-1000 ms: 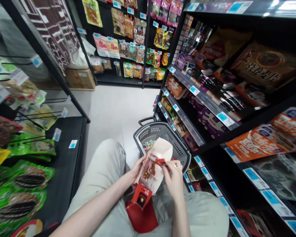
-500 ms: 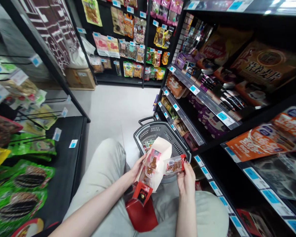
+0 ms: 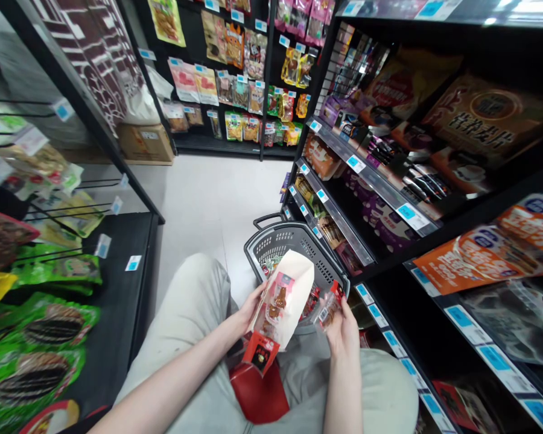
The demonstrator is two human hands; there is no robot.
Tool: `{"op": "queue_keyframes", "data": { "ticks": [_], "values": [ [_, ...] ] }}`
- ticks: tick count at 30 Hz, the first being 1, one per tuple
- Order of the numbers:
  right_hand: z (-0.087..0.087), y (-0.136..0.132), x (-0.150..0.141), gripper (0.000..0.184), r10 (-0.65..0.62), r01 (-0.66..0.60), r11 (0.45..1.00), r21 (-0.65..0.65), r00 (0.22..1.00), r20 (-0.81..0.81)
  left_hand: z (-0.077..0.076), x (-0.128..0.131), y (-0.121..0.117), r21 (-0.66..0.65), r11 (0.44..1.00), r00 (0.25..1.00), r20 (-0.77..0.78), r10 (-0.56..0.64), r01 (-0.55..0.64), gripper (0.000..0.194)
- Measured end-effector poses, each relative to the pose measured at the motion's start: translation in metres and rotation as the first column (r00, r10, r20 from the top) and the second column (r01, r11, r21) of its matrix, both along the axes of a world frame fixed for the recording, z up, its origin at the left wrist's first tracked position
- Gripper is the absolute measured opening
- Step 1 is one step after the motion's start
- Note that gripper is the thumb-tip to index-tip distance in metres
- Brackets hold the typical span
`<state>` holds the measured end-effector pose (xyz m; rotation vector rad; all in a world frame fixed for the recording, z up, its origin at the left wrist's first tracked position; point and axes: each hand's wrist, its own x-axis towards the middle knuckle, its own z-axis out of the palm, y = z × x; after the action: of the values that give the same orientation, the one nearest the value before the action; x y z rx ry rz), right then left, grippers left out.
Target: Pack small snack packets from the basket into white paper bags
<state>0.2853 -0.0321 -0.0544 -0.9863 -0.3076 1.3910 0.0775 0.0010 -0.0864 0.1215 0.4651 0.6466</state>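
Observation:
My left hand (image 3: 252, 308) grips the side of an open paper carton (image 3: 300, 278), cream inside, tilted above my lap. In the carton lies a clear snack packet (image 3: 278, 298) with brown pieces. Its red-and-black end (image 3: 261, 352) hangs over the lower edge. Below, a red flap or piece (image 3: 260, 395) rests against my trousers; whether it belongs to the carton I cannot tell. Between the fingers of my right hand (image 3: 345, 331) is a small snack packet (image 3: 329, 306), clear with a red end and a barcode, apart from the carton.
Behind the carton a grey shopping basket (image 3: 271, 237) stands on the floor with several small packets inside. Shelves with boxes and bags (image 3: 387, 181) rise close on the right. At the left is a black rack (image 3: 131, 295) with green bags. Hanging snacks and a cardboard box (image 3: 145, 144) are farther back.
My right hand has turned the small packet from lying across, near the carton, to a steeper slant, away from the carton's edge. My left hand and the carton stay nearly still.

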Motion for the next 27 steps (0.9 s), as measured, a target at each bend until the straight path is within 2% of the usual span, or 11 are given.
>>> {"op": "queue_keyframes", "data": {
  "ticks": [5,9,13,19,23,27],
  "values": [
    [0.019,-0.005,-0.007,0.034,-0.027,0.022,0.995,0.098,0.999,0.046,-0.002,0.000,0.001,0.012,1.000,1.000,0.007,0.013,-0.013,0.052],
    [0.027,-0.006,-0.011,0.036,-0.070,0.049,0.985,0.167,0.990,0.124,-0.003,0.000,0.001,0.004,1.000,1.000,0.012,-0.007,0.007,0.054],
    [0.024,-0.005,-0.011,0.036,-0.140,0.097,0.975,0.199,0.966,0.217,-0.002,0.000,0.001,0.005,1.000,1.000,0.008,-0.005,0.005,0.052],
    [0.009,-0.002,-0.006,0.040,-0.148,0.063,0.977,0.203,0.885,0.441,-0.003,0.000,0.001,0.018,1.000,1.000,0.013,-0.009,0.008,0.053],
    [0.004,0.001,-0.004,0.042,-0.206,0.126,0.972,0.199,0.867,0.454,-0.001,0.000,0.000,0.021,1.000,0.999,0.031,-0.008,0.007,0.052],
    [0.009,0.002,-0.006,0.043,-0.239,0.169,0.960,0.224,0.911,0.335,-0.001,0.000,-0.001,0.015,1.000,0.999,0.036,-0.010,0.010,0.052]
  ]
}}
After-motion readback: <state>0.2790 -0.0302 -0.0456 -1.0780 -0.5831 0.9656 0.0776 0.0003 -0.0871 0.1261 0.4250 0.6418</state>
